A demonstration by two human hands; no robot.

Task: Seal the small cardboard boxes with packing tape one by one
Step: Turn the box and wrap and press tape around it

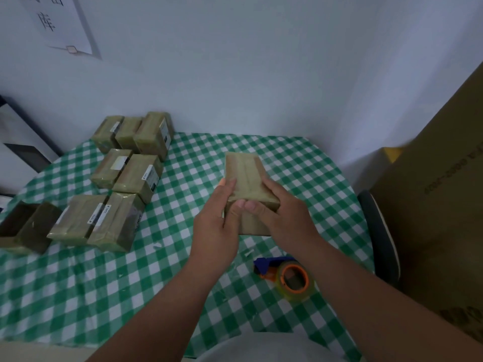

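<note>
Mid-table, both hands [251, 218] grip the box's [244, 176] near edge.

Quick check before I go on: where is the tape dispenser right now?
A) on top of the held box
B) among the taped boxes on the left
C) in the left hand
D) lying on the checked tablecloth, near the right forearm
D: the tape dispenser lies on the tablecloth beside the right forearm, while the left hand and right hand both grip the small box.

We see a pale wall [248, 74] with a paper notice [60, 22], a green-checked surface [78, 296], and perhaps a chair [379, 236] at right in dim light.
</note>
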